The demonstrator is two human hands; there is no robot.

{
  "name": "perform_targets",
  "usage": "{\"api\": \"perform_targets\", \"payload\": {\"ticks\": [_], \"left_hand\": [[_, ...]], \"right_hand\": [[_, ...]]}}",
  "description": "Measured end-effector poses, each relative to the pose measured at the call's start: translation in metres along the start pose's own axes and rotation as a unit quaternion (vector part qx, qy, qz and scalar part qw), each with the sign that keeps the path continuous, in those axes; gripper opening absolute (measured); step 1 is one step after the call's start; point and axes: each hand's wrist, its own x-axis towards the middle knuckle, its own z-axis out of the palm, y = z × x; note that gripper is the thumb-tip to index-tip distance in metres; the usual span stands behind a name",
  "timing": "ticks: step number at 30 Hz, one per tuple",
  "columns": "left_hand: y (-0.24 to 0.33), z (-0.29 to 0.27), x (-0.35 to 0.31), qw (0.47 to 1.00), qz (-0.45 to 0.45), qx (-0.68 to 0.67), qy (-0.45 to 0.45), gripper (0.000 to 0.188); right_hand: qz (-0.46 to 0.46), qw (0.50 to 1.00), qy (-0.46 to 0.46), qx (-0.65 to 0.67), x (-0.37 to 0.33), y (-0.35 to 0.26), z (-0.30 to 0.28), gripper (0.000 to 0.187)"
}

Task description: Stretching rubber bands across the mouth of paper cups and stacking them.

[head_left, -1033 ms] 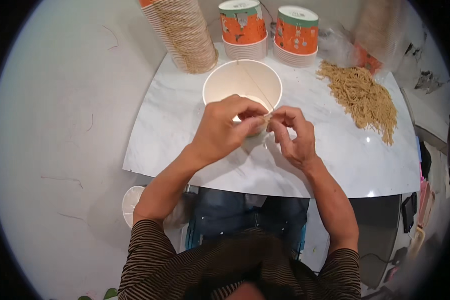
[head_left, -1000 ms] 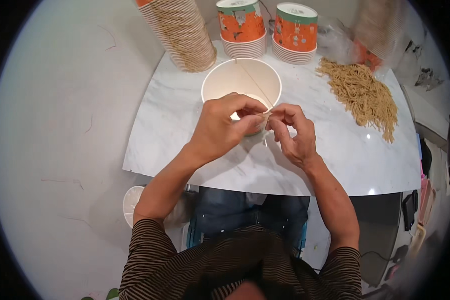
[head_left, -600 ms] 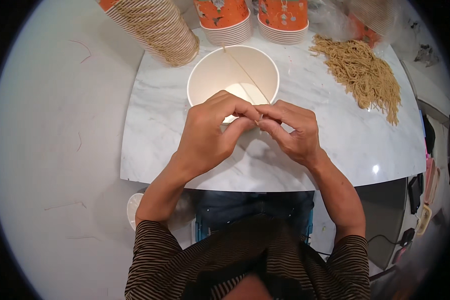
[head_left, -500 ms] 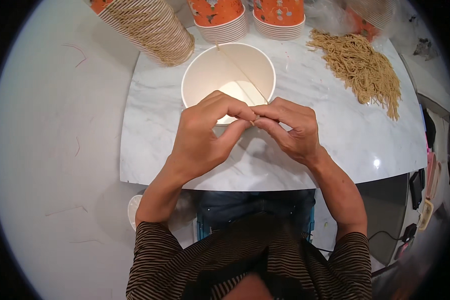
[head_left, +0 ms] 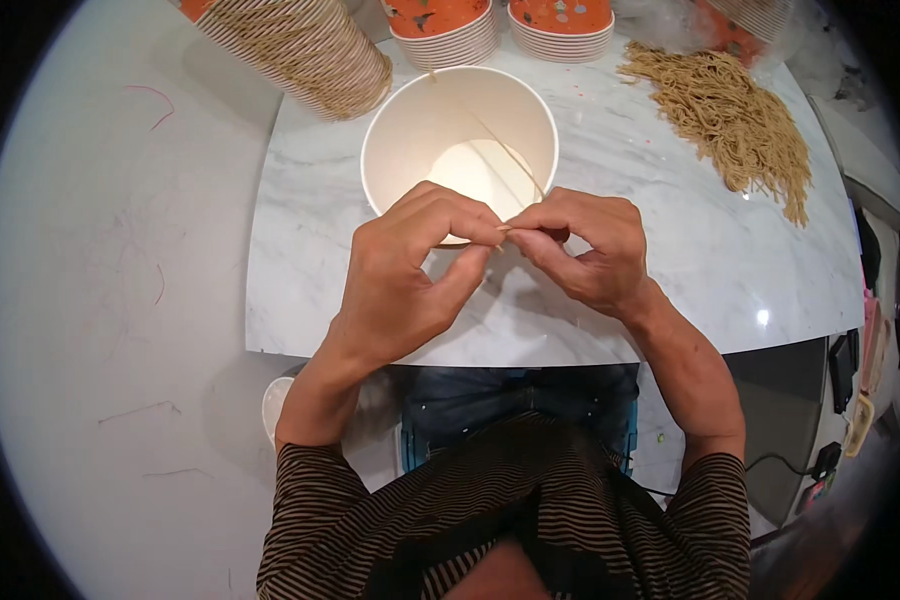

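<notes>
A white paper bucket (head_left: 398,140) stands on the marble-patterned table, its open mouth facing me. From its far rim a thin tan cord (head_left: 511,155) stretches across the mouth to the near right side, where my fingers meet. My left hand (head_left: 400,275) pinches the cord's end between thumb and forefinger at the near rim. Close against it, my right hand (head_left: 595,250) also grips the cord with thumb and forefinger. Fingers hide the spot where cord and rim meet, so I cannot tell whether the cord passes through a hole there.
A leaning stack of paper buckets (head_left: 300,50) with tan cords stands at the far left. Two orange-patterned stacks (head_left: 448,42) (head_left: 562,42) are behind the bucket. Loose tan cords (head_left: 740,120) lie heaped at the right, near clear plastic (head_left: 660,25). The table's front edge (head_left: 530,366) is close to me.
My fingertips have shifted slightly at the cord's end, with a small gap opening between the two hands. The whole view has moved a little; both hands keep their pinch.
</notes>
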Motion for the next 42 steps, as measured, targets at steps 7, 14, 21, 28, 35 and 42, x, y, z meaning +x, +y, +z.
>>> {"api": "perform_targets", "payload": {"ticks": [7,14,21,28,35,42], "left_hand": [[0.009,0.007,0.0,0.995,-0.08,-0.05,0.035,0.013],[0.015,0.013,0.007,0.982,-0.147,-0.095,0.063,0.014],[0.01,0.012,0.004,0.985,-0.146,-0.074,0.053,0.017],[0.011,0.015,0.001,0.991,-0.116,-0.013,0.065,0.021],[0.014,0.019,0.003,0.988,-0.118,-0.029,0.1,0.018],[0.012,0.023,0.003,0.988,-0.053,0.082,0.118,0.011]], "right_hand": [[-0.046,0.996,0.041,-0.059,-0.002,-0.002,0.001,0.01],[-0.033,0.999,0.01,-0.018,-0.002,-0.003,-0.001,0.015],[-0.025,1.0,0.001,-0.012,-0.003,-0.004,-0.002,0.018],[-0.032,0.999,0.007,-0.01,-0.002,-0.005,0.0,0.017],[-0.031,0.999,0.023,-0.015,-0.002,-0.003,0.001,0.014],[-0.005,1.0,0.024,-0.018,-0.003,-0.002,0.002,0.012]]}}
